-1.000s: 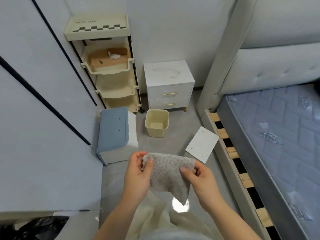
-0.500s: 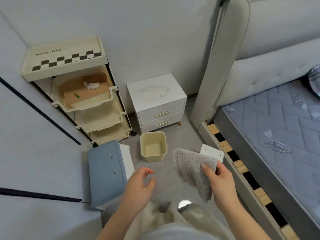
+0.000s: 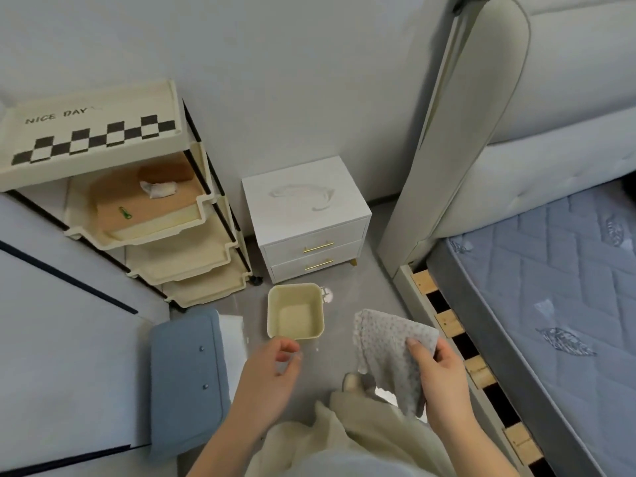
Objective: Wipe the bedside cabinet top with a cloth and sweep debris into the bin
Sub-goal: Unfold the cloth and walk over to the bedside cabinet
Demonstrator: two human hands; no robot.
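1. Two bare hands show at the bottom of the view. The right hand (image 3: 440, 376) pinches a grey cloth (image 3: 389, 352), thumb on its near face and fingers behind it.
2. That cloth is pale grey with a fine speckled pattern. It is held up in the air above the grey floor (image 3: 364, 277), its upper edge roughly level and its lower part hanging in loose folds below the thumb.
3. The left hand (image 3: 272, 380) holds nothing. Its fingers are loosely curled, thumb and forefinger tips close together, and it is apart from the cloth.
4. A white bedside cabinet (image 3: 306, 218) stands against the wall, between a cream tiered shelf cart (image 3: 113, 187) on its left and the padded headboard (image 3: 457, 139) of a bed on its right. It has two drawers with gold bar handles.
5. On the cabinet top lies a pale curved smear (image 3: 303, 196), a rough arc of whitish residue or powder; I cannot tell which.
6. A cream square bin (image 3: 296, 311) sits on the floor just in front of the cabinet, open at the top, with nothing visible inside. It is beyond the left hand's fingertips.
7. A blue-fronted box (image 3: 187, 383) lies on the floor left of the bin.
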